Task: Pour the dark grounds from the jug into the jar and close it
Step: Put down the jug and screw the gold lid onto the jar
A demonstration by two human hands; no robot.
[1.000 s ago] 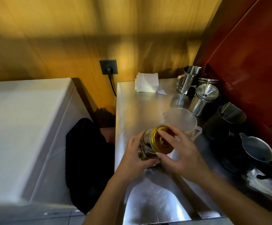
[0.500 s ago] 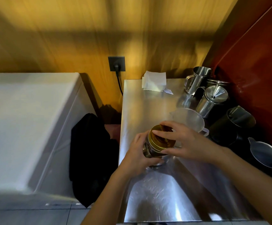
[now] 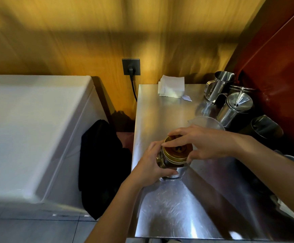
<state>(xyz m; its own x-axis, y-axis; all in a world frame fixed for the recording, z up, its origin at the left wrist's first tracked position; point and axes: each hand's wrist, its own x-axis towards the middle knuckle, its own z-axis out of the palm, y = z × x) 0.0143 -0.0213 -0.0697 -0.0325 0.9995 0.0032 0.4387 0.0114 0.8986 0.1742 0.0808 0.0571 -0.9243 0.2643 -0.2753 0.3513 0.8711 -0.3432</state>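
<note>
Head view shows the left hand (image 3: pixel 151 165) gripping the jar (image 3: pixel 167 162) while right-hand fingers (image 3: pixel 177 137) pinch the gold lid (image 3: pixel 177 151); seat it level, then twist without cross-threading.

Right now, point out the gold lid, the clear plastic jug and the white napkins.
gold lid (image 3: pixel 177 150): head view, on its top face.
clear plastic jug (image 3: pixel 211 122): head view, on its far rim.
white napkins (image 3: pixel 171 86): head view, on the stack's middle.

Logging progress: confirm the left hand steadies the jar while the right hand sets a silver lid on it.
Wrong on one point: the lid is gold, not silver, as the head view shows. The left hand does steady the jar while the right hand sets the lid on.
</note>
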